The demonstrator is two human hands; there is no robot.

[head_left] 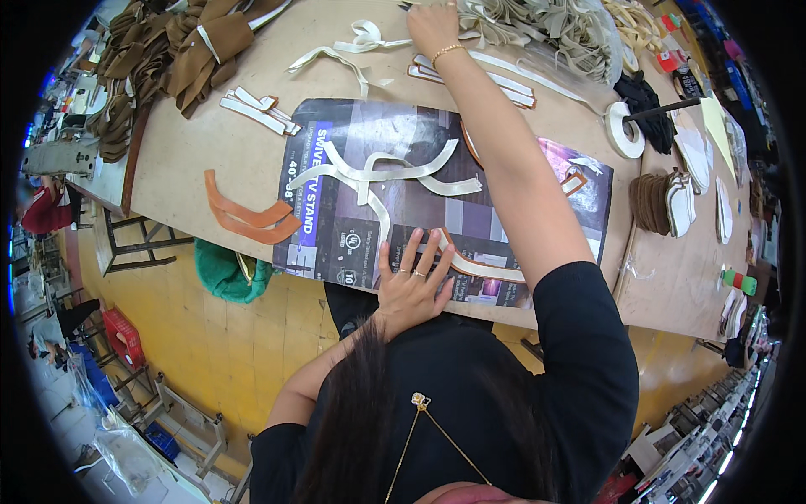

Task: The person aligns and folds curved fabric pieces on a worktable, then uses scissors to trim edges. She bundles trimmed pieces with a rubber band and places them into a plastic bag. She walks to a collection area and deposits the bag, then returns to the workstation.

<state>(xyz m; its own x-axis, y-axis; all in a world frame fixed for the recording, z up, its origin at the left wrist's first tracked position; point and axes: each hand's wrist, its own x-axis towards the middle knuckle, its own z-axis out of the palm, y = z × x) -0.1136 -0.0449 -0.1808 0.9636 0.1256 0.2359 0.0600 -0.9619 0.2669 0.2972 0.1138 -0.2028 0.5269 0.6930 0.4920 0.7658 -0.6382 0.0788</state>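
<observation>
My left hand (413,284) lies flat with fingers spread at the near edge of a dark printed sheet (336,252). Its fingertips touch or lie beside a curved white strip with a brown edge (487,268). Curved white strips (382,175) overlap in the middle of the sheet. Stretched to the far side of the table, my right hand (434,32) has its fingers curled and partly cut off by the picture's top edge. A small dark tip shows at its fingers; what it belongs to is hidden. Loose white ribbon (363,42) lies left of this hand.
Orange-brown curved strips (252,217) overlap the sheet's left edge. Straight white strips (259,112) lie behind them. Brown pieces (201,59) are heaped far left, grey-beige strips (546,34) far right. A white tape roll (623,130) and stacked brown pieces (651,204) stand at right.
</observation>
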